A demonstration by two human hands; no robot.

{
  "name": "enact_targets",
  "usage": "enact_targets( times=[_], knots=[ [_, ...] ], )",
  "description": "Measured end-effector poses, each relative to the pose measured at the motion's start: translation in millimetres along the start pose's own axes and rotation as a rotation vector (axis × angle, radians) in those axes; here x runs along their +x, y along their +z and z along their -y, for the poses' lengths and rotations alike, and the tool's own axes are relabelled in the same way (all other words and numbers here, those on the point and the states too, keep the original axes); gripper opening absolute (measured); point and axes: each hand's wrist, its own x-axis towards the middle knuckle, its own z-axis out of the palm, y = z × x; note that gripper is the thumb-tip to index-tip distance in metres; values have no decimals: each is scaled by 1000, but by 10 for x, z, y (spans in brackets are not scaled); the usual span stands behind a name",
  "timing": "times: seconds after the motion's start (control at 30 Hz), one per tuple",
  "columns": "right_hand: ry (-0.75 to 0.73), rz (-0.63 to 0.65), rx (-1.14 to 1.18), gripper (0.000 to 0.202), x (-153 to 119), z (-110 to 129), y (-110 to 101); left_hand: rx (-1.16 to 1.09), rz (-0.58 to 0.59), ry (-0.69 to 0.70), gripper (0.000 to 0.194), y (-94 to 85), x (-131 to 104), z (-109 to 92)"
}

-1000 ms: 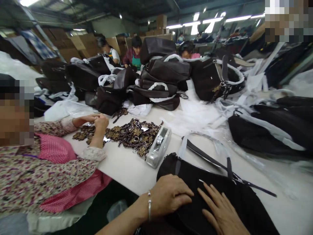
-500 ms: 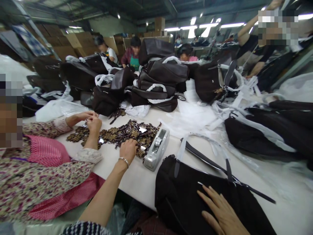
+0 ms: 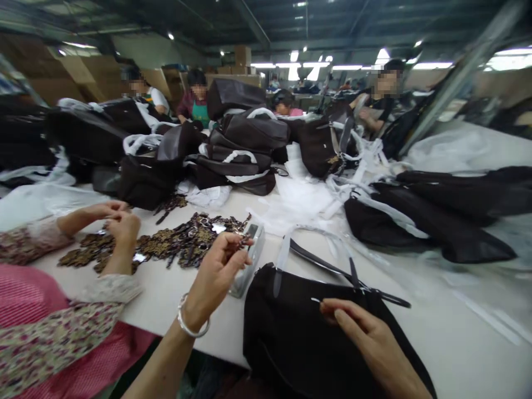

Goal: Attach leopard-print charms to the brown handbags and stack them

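Note:
My left hand (image 3: 220, 266), with a silver bangle at the wrist, is raised above the table's near side. Its fingers pinch a bag charm (image 3: 244, 239), whose metal clasp shows at the fingertips. Behind it lies a pile of brown patterned bag charms (image 3: 191, 238) with metal rings. A tape dispenser (image 3: 252, 260) stands partly hidden by that hand. Over the front of a black handbag (image 3: 286, 327), my right hand (image 3: 361, 327) has its fingers drawn together with the thumb; what is inside them, if anything, is hidden. The bag's handles (image 3: 328, 257) lie back, one in white wrapping.
At my left, a co-worker's hands (image 3: 122, 221) meet above the charms. Dark handbags (image 3: 249, 133) are heaped across the table (image 3: 453, 327), with more bags (image 3: 436, 221) at right. White wrapping sheets (image 3: 295, 194) lie mid-table. Several people work beyond.
My left hand has risen from the pile and moved right, now with a charm. My right hand's spread fingers have drawn together over the bag. The view has swung right.

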Motion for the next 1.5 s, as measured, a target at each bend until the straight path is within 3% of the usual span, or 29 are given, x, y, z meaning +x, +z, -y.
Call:
enact_targets(
  times=[0.1, 0.2, 0.27, 0.37, 0.47, 0.6, 0.77, 0.93, 1.07, 1.2, 1.33, 1.5],
  knots=[
    [30, 27, 443, 39, -82, 324, 54, -51, 306, -19, 26, 563, -107, 43],
    [-5, 5, 713, 33, -111, 384, 69, -104, 542, -26, 26, 1058, -202, 148],
    [-4, -69, 781, 28, -136, 302, 37, -175, 629, -72, 26, 1290, -237, 211],
    [9, -200, 784, 26, -195, 141, -37, -282, 738, -145, 27, 1481, -245, 272],
    [8, -231, 772, 29, -233, 56, -83, -278, 786, -109, 24, 1545, -237, 278],
    [15, -237, 746, 29, -225, 17, -75, -176, 755, -38, 19, 1563, -237, 274],
    [-39, -401, 463, 22, -186, -74, -52, -312, 682, -201, 27, 1567, -245, 333],
    [-163, -487, 287, 37, -162, -41, -109, -520, 666, -340, 25, 1566, -251, 334],
    [-241, -387, 111, 27, -154, 114, -152, -581, 685, -386, 25, 1571, -239, 320],
    [-125, -252, 185, 27, -125, 196, -124, -574, 672, -391, 24, 1563, -223, 335],
    [-92, -264, 181, 25, -87, 195, -78, -551, 662, -389, 24, 1559, -217, 368],
    [-174, -241, 201, 27, -59, 238, -71, -402, 627, -323, 27, 1571, -208, 419]
  ],
)
